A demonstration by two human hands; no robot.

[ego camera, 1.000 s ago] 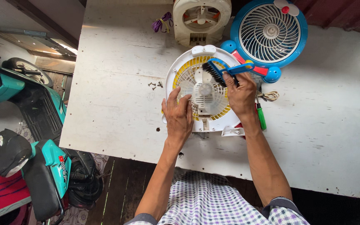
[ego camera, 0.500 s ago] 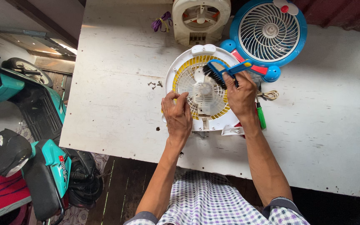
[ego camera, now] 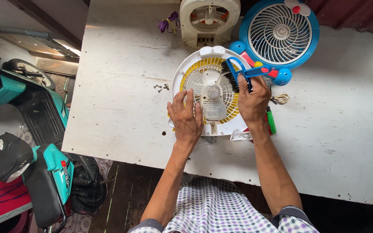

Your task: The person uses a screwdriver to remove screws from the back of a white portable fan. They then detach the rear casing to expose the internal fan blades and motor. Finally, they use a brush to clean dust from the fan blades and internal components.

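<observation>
Gripping a blue-handled brush with black bristles (ego camera: 235, 74), right hand (ego camera: 253, 103) closed round the lower end of the handle, bristle head just above and left of the knuckles. Running slantwise, long axis from upper left at the bristles toward the right along the blue handle, bristles down against the yellow grille of a round white plastic fan (ego camera: 210, 92) lying flat. Pressing flat, left hand (ego camera: 186, 119) open with fingers spread, on the fan's lower left rim, holding nothing. Lying directly under and between both hands, fan face up, hub and pale blades just right of the left fingertips. Resting beyond the right hand, touching the brush's far end, a round blue fan with a white grille (ego camera: 280, 34); farther up, a cream square fan housing (ego camera: 209, 20), cut off by the top edge. Peeking out beside the right wrist, a green-handled tool (ego camera: 271, 121), mostly hidden. Scattered left of the fan, small dark screws (ego camera: 160, 87), too small to count surely, on the white painted wooden table (ego camera: 121, 108).
</observation>
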